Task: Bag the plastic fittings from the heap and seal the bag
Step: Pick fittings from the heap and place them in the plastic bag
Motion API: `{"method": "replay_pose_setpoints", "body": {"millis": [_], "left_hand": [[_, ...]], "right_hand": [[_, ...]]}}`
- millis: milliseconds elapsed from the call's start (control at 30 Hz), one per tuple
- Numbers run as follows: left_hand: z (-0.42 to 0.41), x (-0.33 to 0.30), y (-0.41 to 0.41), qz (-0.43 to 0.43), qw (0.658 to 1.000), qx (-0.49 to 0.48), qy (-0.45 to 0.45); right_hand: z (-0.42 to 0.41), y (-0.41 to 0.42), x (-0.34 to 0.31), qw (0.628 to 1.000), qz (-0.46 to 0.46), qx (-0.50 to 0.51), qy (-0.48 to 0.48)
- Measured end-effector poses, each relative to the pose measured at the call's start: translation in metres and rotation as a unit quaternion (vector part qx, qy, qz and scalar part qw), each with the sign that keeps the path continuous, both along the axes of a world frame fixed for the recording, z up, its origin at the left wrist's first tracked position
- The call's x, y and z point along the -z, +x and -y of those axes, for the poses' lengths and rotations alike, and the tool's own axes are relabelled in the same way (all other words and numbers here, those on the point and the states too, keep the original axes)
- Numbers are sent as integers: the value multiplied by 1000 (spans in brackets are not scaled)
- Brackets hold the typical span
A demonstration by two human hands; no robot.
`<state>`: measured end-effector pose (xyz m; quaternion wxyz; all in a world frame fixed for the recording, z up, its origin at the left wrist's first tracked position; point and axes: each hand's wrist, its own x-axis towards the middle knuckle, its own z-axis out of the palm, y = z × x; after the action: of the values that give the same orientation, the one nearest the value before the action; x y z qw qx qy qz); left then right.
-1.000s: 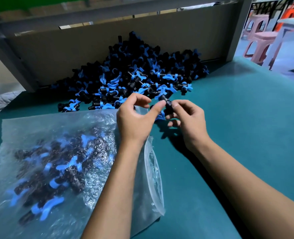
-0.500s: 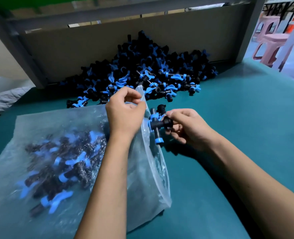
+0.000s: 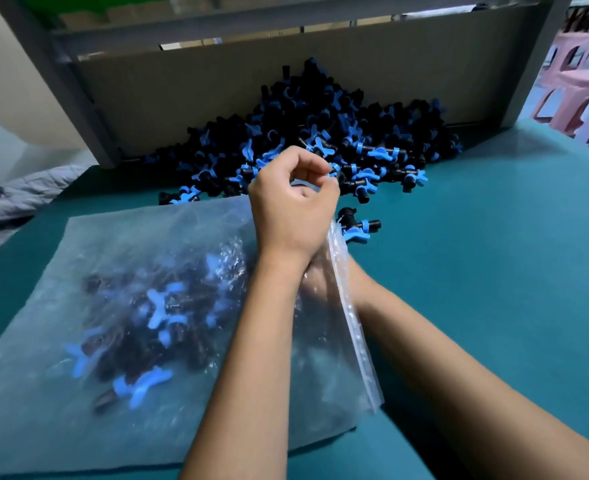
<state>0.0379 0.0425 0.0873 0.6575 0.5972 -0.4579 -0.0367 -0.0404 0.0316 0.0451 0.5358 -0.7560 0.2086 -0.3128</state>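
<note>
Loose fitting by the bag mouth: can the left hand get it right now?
Probably not: the left hand pinches the bag rim, holding it open. The loose fitting lies close beside it, nothing between.

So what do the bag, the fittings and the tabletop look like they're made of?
Bag: thin clear plastic film, glossy and crinkled, contents show through. Fittings in the heap: hard moulded plastic, matte black bodies with blue wings. Tabletop: teal, matte and even, probably a rubber or felt mat; can't tell which.

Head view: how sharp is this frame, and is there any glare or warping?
Head view: fittings in the bag are smeared by blur and crinkle glare; the heap and left hand are sharper; the wide lens bows the frame edges.
</note>
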Motion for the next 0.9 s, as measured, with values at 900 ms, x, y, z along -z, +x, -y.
{"method": "replay_pose_setpoints", "body": {"millis": [900], "left_hand": [[14, 59, -4, -227, 939, 216, 139]], "right_hand": [[98, -86, 37, 972, 115, 72, 190]]}}
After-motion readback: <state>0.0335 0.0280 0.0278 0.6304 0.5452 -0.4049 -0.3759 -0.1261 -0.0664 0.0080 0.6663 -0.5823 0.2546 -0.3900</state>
